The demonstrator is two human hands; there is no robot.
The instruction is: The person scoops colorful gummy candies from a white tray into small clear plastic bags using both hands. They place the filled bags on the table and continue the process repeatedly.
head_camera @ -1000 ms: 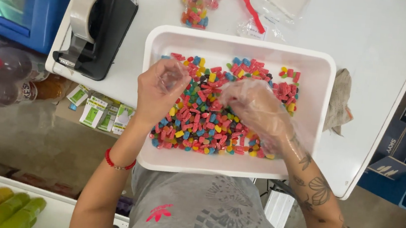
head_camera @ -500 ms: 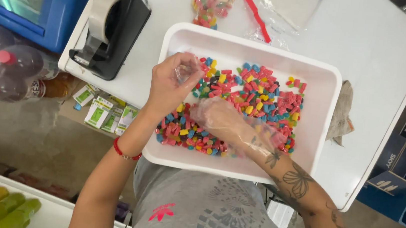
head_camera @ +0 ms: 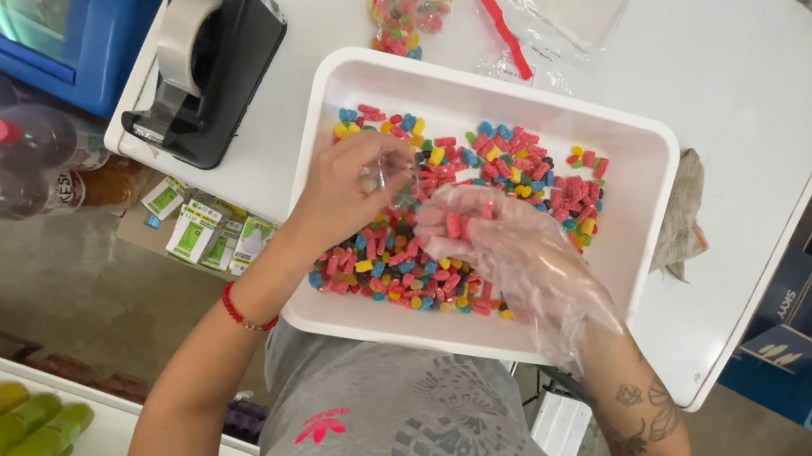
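My left hand pinched a small clear bag at its mouth; flimsy, slippery film. My gloved right hand cupped light, sticky gummy candies over the white tray, fingers curled together.

Multicoloured candies heaped in white tray; small clear bag above.

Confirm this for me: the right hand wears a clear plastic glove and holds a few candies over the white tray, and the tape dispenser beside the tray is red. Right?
Not quite. The tape dispenser is black, not red, as the head view shows. The rest holds: the right hand wears a clear plastic glove and holds a few candies over the white tray.
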